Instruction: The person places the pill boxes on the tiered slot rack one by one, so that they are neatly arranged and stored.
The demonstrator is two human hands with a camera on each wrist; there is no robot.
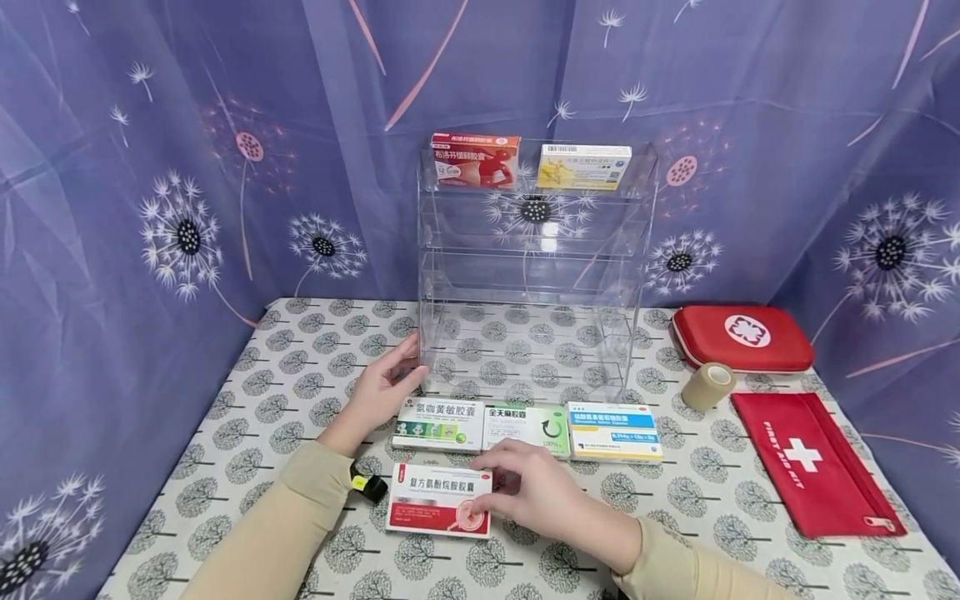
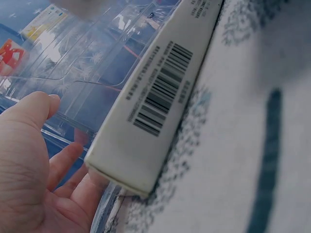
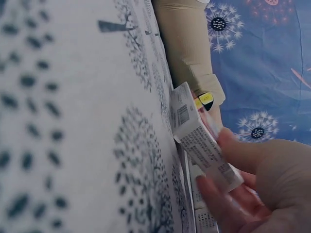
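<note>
My right hand (image 1: 536, 492) pinches the right end of a red and white medicine box (image 1: 427, 500), between thumb and fingers. In the right wrist view, this box (image 3: 204, 145) shows its printed side, tilted. At the lower left side of a clear acrylic display rack (image 1: 525, 292), my left hand (image 1: 382, 392) rests with fingers extended and thumb apart, touching the rack's edge. A row in front of the rack has a white and green box (image 1: 438, 423), a green box (image 1: 551, 429) and a blue and white box (image 1: 615, 429). One box's barcode side (image 2: 155, 97) fills the left wrist view's middle.
On the rack's top tier stand a red box (image 1: 474, 162) and a yellow and white box (image 1: 583, 167). To the right lie a red hard case (image 1: 720, 350), a tan bandage roll (image 1: 707, 386) and a red first aid pouch (image 1: 817, 467). Purple curtains (image 1: 337, 125) enclose the tree-patterned tablecloth (image 1: 300, 383).
</note>
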